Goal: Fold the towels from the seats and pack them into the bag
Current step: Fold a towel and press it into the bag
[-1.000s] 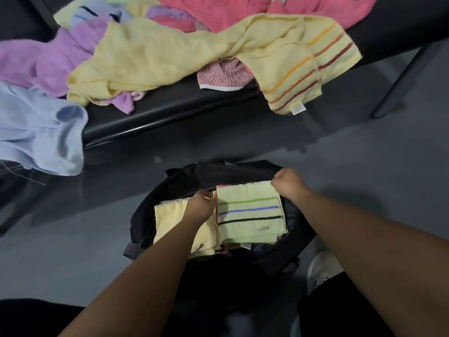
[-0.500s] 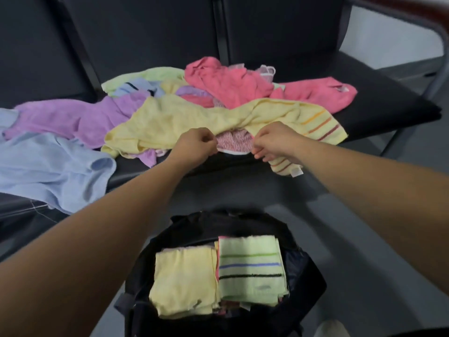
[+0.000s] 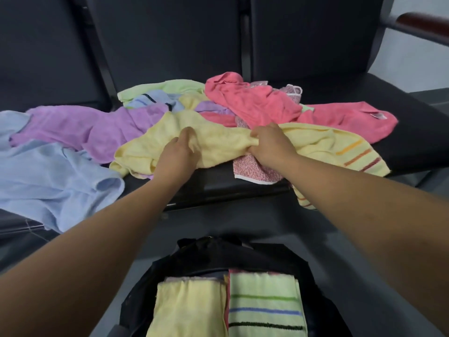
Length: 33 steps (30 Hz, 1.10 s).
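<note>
Hands on the yellow towel (image 3: 218, 144): right hand (image 3: 269, 144) clutches a fold, left hand (image 3: 178, 154) grip unclear; limp cloth, take corners

Seats crowded, floor gap open
Loose towels (image 3: 218, 142) cover the seats (image 3: 413, 135); bare floor (image 3: 245, 223) separates the seat edge from the bag (image 3: 213, 255).
</note>
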{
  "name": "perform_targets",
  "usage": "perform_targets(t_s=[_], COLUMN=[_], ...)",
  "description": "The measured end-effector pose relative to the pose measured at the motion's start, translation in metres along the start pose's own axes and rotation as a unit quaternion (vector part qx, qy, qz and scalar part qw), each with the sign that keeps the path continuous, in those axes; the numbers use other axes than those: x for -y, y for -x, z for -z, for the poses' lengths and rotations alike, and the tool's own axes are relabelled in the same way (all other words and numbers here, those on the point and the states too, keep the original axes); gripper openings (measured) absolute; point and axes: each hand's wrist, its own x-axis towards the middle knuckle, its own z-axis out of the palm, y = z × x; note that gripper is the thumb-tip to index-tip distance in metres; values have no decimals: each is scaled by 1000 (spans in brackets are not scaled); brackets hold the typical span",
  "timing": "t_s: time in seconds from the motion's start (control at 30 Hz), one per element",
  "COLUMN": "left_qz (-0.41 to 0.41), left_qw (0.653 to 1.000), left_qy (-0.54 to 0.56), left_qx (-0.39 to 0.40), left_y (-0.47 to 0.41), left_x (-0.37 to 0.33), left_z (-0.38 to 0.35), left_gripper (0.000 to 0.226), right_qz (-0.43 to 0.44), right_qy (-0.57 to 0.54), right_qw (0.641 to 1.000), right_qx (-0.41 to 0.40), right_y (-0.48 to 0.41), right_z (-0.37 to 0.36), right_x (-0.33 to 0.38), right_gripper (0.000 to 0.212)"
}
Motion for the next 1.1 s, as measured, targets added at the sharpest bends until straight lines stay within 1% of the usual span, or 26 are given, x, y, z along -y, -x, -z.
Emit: perform_targets(t_s=[0.07,0.13,0.2,0.27,0.37,0.5,0.57,0.67,0.73,0.8,0.87,0.9,0.93,0.97,1.03,1.07,1.1], left_qz=[14,20,2,-10,-12,-11,-21,-45,-68,-97,-132,-148,-163,-175,-177,-166,-147], left_qw=[1000,1000,1000,999,996,989,983,964,947,941,938,937,938,939,940,939,936], left_qy=[-14,-15,-13,12,61,146,179,260,314,325,319,310,294,277,268,276,288], left_qx=[9,0,-21,-51,-66,-36,-37,-29,-8,11,39,60,85,104,116,119,138], left_y=[-8,-10,-6,-2,8,22,32,48,62,75,88,95,100,105,116,121,125], left_x=[2,2,-1,-9,-31,-60,-77,-102,-122,-142,-161,-169,-175,-179,-183,-182,-180], left_z=[8,17,26,40,72,120,145,178,199,216,229,235,239,243,249,253,257], left_gripper=[28,18,17,19,16,17,19,22,23,23,22,21,20,20,24,26,31], right_qz=[7,17,30,48,60,66,62,61,63,64,72,75,71,65,60,61,69], right_qy=[11,-9,-48,-88,-140,-202,-234,-289,-345,-415,-470,-479,-475,-461,-449,-457,-474], right_qw=[1000,999,998,993,985,976,970,955,936,901,853,837,832,840,858,860,856], right_qx=[-17,-29,-42,-66,-75,-53,-38,-4,38,113,215,254,276,278,244,219,194], right_y=[-2,0,6,12,28,59,76,101,118,136,156,165,172,180,189,192,192], right_z=[2,13,30,52,89,135,158,189,208,224,233,236,239,242,246,250,253], right_x=[3,7,12,17,24,34,40,55,67,80,97,105,112,119,129,131,132], right_gripper=[24,20,11,3,8,10,11,18,11,14,21,27,32,34,27,21,16])
